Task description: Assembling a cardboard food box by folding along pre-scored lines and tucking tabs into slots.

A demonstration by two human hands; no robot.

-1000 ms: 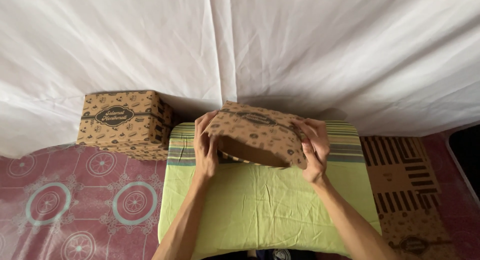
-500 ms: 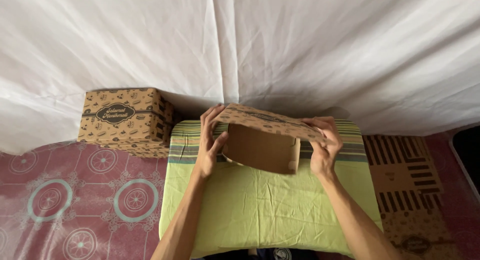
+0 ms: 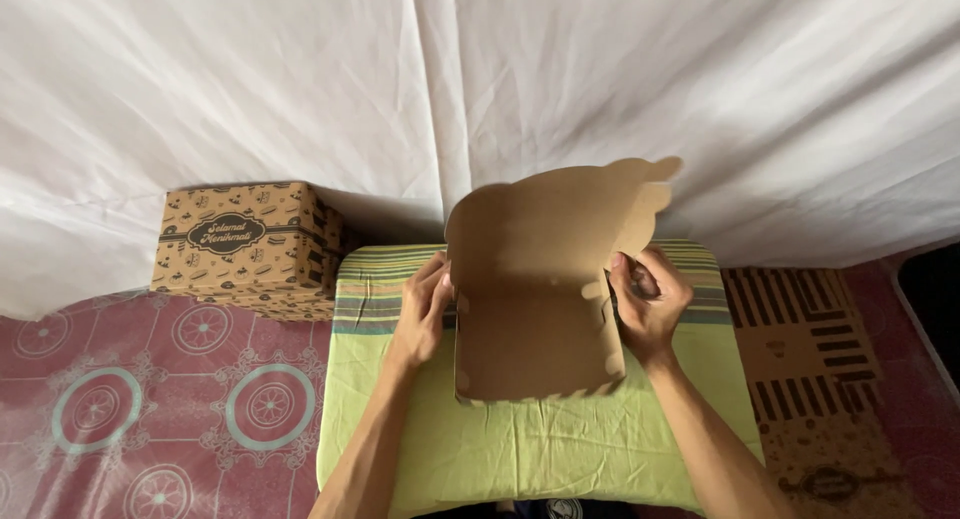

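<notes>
Now the open box (image 3: 535,319) sits between both hands' grip

Quick count: two brown cardboard boxes set up, one open box (image 3: 535,319) standing on the green striped cloth (image 3: 520,449) near its far edge, and one closed printed box (image 3: 245,241) just off the cloth's far left corner, plus one flat unfolded box sheet (image 3: 805,349) lying past the cloth's right edge. Two hands, a left hand (image 3: 425,314) and a right hand (image 3: 650,304), one on each side of the open box. One white sheet (image 3: 480,79) hangs behind it all.
</notes>
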